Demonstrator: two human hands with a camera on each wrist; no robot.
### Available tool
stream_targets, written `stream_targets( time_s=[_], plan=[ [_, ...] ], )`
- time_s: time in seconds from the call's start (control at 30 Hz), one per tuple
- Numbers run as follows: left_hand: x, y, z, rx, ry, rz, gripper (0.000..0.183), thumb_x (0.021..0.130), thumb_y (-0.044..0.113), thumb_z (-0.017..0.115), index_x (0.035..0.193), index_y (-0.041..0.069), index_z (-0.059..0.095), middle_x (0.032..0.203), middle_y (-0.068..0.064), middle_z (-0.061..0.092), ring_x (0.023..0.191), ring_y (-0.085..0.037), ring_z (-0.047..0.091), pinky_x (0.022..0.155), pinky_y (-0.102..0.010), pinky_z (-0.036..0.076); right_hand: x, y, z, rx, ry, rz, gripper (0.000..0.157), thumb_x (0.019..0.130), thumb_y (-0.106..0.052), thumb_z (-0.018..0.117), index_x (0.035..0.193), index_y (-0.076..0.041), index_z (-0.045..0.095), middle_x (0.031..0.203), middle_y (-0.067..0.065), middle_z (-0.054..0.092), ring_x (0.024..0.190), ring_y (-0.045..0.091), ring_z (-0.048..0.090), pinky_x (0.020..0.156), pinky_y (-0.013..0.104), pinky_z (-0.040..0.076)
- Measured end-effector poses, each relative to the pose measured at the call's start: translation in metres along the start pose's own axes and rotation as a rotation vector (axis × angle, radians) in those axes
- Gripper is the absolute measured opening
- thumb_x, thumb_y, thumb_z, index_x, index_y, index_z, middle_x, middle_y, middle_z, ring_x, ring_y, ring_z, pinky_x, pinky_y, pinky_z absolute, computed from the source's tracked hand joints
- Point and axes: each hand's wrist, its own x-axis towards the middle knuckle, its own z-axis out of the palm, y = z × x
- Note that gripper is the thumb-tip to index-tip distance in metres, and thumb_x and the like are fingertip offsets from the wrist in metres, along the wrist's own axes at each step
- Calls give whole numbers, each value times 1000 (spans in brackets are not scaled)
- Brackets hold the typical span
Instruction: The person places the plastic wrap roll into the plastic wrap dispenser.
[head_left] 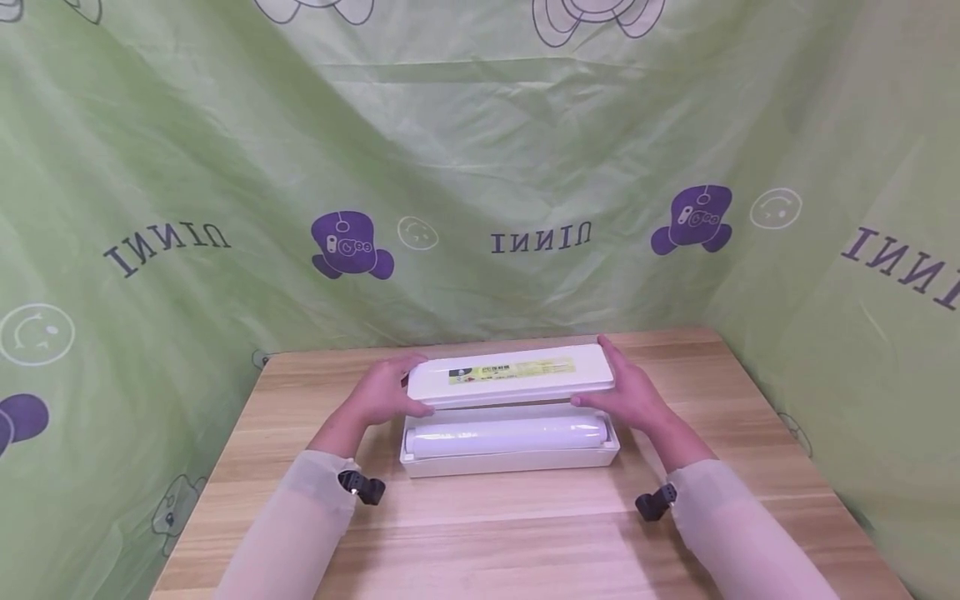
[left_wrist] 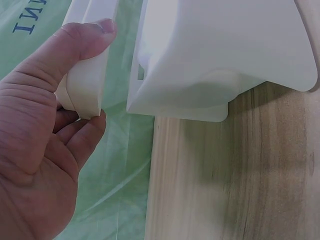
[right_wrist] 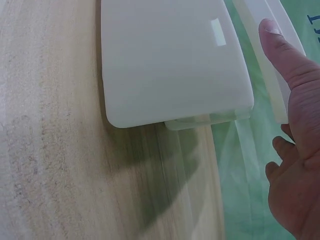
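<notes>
A long white lid [head_left: 435, 396] with a yellow and black label is held between my two hands, raised above and behind an open white box [head_left: 517, 465]. Inside the box lies a shiny white roll, apparently cling film [head_left: 495, 437]. My left hand [head_left: 380, 392] grips the lid's left end. In the left wrist view its thumb lies over the lid [left_wrist: 86, 85] and its fingers curl beneath. My right hand [head_left: 630, 396] grips the other end, thumb along the lid's [right_wrist: 267, 65] near side. Both wrist views show a gap between the lid and the box [right_wrist: 170, 65].
The wood-grain table [head_left: 480, 542] carries the box near its middle. Green printed cloth [head_left: 465, 150] hangs behind the table and along both sides. Each sleeved wrist wears a small black camera [head_left: 367, 487].
</notes>
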Motion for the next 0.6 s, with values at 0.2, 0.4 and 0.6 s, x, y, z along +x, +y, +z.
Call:
stream_targets(
  time_s=[0.2, 0.4, 0.6],
  plan=[
    [-3, 0, -2, -7, -9, 14, 87, 61, 34, 100, 139, 16, 65, 128, -2, 70, 111, -22, 63, 101, -46, 53, -1, 0, 1, 4, -3, 39, 135, 68, -70, 86, 168, -16, 14, 161, 29, 36, 142, 54, 38, 114, 71, 32],
    [-5, 0, -4, 10, -15, 11, 95, 63, 38, 99, 146, 13, 60, 148, -5, 60, 134, -29, 55, 114, -51, 44, -5, -3, -2, -12, 7, 34, 136, 65, -75, 84, 167, -15, 15, 157, 31, 40, 138, 55, 42, 112, 71, 35],
    [-11, 0, -6, 32, -20, 21, 103, 64, 43, 98, 151, 11, 54, 157, -9, 50, 145, -34, 45, 120, -53, 36, -8, -5, -1, -12, 6, 20, 135, 67, -73, 84, 166, -11, 18, 157, 30, 40, 138, 54, 43, 113, 70, 35]
  ],
)
